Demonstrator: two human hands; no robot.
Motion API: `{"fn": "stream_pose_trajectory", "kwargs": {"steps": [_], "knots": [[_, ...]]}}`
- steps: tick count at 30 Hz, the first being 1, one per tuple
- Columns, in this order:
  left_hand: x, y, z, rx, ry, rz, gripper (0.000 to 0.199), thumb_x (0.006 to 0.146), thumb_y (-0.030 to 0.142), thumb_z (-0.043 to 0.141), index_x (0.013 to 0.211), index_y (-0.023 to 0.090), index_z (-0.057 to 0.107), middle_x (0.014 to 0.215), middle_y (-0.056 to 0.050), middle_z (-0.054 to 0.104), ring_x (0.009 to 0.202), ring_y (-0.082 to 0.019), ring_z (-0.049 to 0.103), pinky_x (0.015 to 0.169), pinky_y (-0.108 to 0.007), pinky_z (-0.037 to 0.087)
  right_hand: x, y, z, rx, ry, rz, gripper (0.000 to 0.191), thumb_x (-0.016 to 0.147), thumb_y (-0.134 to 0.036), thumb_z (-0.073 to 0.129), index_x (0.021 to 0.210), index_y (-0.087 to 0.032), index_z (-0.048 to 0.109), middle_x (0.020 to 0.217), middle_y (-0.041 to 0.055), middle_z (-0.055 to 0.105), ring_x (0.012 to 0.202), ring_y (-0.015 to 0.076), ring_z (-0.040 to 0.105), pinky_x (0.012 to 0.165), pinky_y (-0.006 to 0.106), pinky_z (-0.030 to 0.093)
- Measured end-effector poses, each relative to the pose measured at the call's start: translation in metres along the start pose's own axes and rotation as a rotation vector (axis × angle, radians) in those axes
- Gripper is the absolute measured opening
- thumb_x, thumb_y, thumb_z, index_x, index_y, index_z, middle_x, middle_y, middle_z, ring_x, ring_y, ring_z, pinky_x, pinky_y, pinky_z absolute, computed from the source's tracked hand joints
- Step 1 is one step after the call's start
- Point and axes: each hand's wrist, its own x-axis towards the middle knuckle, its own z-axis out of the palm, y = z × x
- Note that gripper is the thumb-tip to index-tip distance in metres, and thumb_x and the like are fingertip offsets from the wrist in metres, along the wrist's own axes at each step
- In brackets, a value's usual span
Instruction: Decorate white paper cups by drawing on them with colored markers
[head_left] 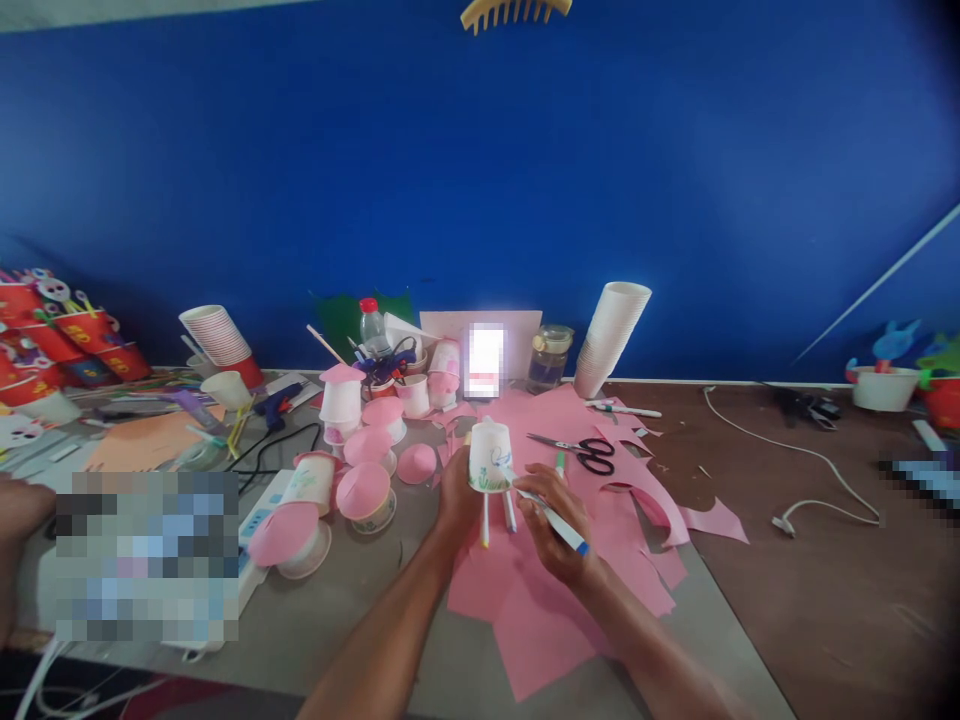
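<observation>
My left hand (456, 492) is closed around the side of a white paper cup (490, 450), held up over pink paper. Green plant shapes and a blue outline are drawn on the cup's wall. In my right hand (553, 520) is a white marker (556, 524) with a blue end, its tip close to the drawing; I cannot tell whether it touches. Below the cup two more markers (485, 520) lie on the pink paper (540, 610). Black-handled scissors (592, 456) lie just beyond my right hand, near a green-capped marker (560, 462).
Several cups with pink cone tops (365, 492) stand left of my hands. Behind are a glass jar (550, 358), a leaning stack of paper cups (613, 335) and a bright screen (486, 360). A glue gun (279, 405), a power strip (259, 525) and a white cable (810, 455) flank the workspace.
</observation>
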Motion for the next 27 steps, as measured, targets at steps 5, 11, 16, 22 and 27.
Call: {"fn": "stream_pose_trajectory", "kwargs": {"steps": [5, 11, 16, 22, 27], "knots": [[0.002, -0.005, -0.002, 0.106, -0.016, 0.046, 0.006, 0.071, 0.016, 0.059, 0.066, 0.018, 0.062, 0.067, -0.003, 0.065, 0.061, -0.017, 0.055, 0.055, -0.027, 0.039, 0.0, 0.001, 0.001, -0.009, 0.021, -0.019, 0.017, 0.095, -0.019, 0.049, 0.103, -0.024, 0.063, 0.082, 0.0048, 0.073, 0.083, 0.0234, 0.071, 0.083, 0.043, 0.056], [0.001, -0.008, -0.003, 0.22, -0.038, 0.063, 0.006, 0.074, 0.016, 0.058, 0.07, 0.017, 0.063, 0.072, -0.004, 0.066, 0.064, -0.018, 0.056, 0.058, -0.028, 0.039, 0.002, -0.001, 0.0, -0.013, 0.024, -0.011, 0.017, 0.093, -0.015, 0.05, 0.101, -0.024, 0.062, 0.083, 0.0039, 0.072, 0.082, 0.0217, 0.069, 0.084, 0.042, 0.056], [0.001, -0.01, -0.003, 0.232, -0.043, 0.081, 0.001, 0.071, 0.018, 0.065, 0.07, 0.018, 0.063, 0.073, -0.005, 0.066, 0.066, -0.019, 0.057, 0.058, -0.028, 0.038, -0.001, 0.004, 0.001, -0.038, 0.062, -0.011, 0.017, 0.093, -0.016, 0.052, 0.104, -0.024, 0.063, 0.084, 0.0041, 0.073, 0.086, 0.0234, 0.069, 0.083, 0.042, 0.056], [0.002, -0.012, -0.003, 0.249, -0.041, 0.081, 0.002, 0.071, 0.018, 0.065, 0.07, 0.018, 0.063, 0.072, -0.004, 0.066, 0.065, -0.018, 0.057, 0.058, -0.028, 0.038, -0.007, 0.011, 0.004, -0.022, 0.1, 0.001, 0.019, 0.094, -0.017, 0.052, 0.106, -0.024, 0.064, 0.086, 0.0045, 0.073, 0.088, 0.0227, 0.069, 0.083, 0.041, 0.056], [0.001, -0.009, -0.004, 0.274, -0.064, 0.068, 0.003, 0.072, 0.02, 0.066, 0.071, 0.018, 0.064, 0.075, -0.005, 0.068, 0.067, -0.019, 0.06, 0.058, -0.029, 0.041, -0.007, 0.011, 0.004, -0.01, 0.121, 0.04, 0.016, 0.095, -0.02, 0.052, 0.104, -0.022, 0.065, 0.086, 0.0057, 0.072, 0.089, 0.0229, 0.068, 0.079, 0.039, 0.057]]}}
